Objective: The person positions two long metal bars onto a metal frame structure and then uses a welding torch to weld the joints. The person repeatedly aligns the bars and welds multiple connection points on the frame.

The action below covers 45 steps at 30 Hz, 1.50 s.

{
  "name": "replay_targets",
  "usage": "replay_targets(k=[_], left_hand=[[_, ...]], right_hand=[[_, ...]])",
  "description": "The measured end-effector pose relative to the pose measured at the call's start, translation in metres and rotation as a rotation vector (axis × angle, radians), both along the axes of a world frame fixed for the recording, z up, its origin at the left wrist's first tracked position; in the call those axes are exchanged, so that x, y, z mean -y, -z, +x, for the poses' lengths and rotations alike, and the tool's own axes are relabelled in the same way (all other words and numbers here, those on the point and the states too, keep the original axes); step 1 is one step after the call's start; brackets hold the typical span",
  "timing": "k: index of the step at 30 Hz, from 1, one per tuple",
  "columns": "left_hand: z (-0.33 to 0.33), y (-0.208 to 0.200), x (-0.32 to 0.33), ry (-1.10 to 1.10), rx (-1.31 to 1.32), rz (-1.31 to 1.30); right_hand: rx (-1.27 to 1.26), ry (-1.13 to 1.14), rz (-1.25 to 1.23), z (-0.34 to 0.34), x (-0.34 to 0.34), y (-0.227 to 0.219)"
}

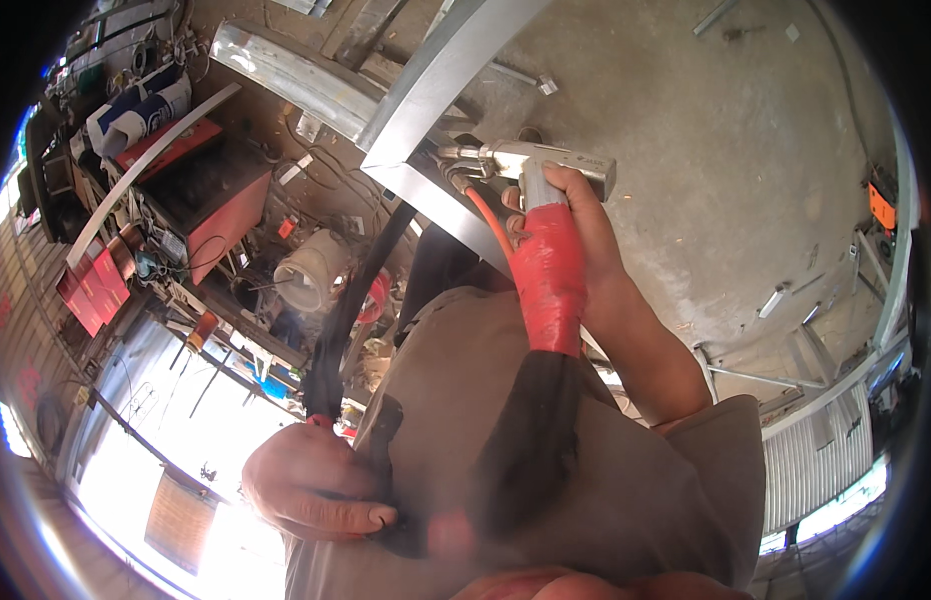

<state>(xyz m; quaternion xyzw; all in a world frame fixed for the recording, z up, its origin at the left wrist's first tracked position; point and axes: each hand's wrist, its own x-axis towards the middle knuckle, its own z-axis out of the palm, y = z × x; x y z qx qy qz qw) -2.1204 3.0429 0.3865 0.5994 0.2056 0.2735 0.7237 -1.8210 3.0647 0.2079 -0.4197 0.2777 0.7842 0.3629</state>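
- The right hand (576, 215) is closed around the grip of a grey welding gun (546, 160), its handle wrapped in red tape.
- The gun's nozzle sits just beyond the hand, touching the corner of a metal frame (426, 100).
- The left hand (311, 485), low and near the body, is clenched on a dark handle (381, 450).
- A black cable (351, 300) runs between the hands.
- Judging by the pose, the seam at the corner is being worked; the next move calls for a steady nozzle along the joint.
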Motion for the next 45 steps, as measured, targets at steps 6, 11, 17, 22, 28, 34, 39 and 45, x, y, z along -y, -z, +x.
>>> replay_targets(k=[6,11,17,22,28,34,39,45], left_hand=[[0.0,0.013,-0.002,-0.004,-0.048,0.039],[0.0,0.018,-0.003,-0.001,-0.046,0.014],[-0.002,0.02,-0.005,-0.011,-0.053,0.02],[-0.003,0.021,-0.007,-0.016,-0.073,0.051],[-0.005,0.022,-0.007,-0.011,-0.046,0.037],[-0.011,0.022,-0.01,0.032,-0.038,0.038],[-0.011,0.022,-0.008,0.015,-0.035,0.047],[-0.008,0.022,-0.003,-0.008,-0.006,0.044]], right_hand=[[-0.051,0.019,-0.022,-0.003,-0.001,0.022],[-0.044,0.017,-0.006,-0.005,-0.002,0.032],[-0.044,0.023,-0.005,-0.009,-0.003,0.037],[-0.063,0.035,-0.006,-0.01,-0.004,0.038],[-0.055,0.056,-0.087,-0.013,0.001,0.037],[-0.086,0.078,-0.034,-0.017,0.006,0.043],[-0.105,0.094,-0.028,-0.015,0.008,0.04],[-0.104,0.078,-0.054,-0.015,0.008,0.038]])
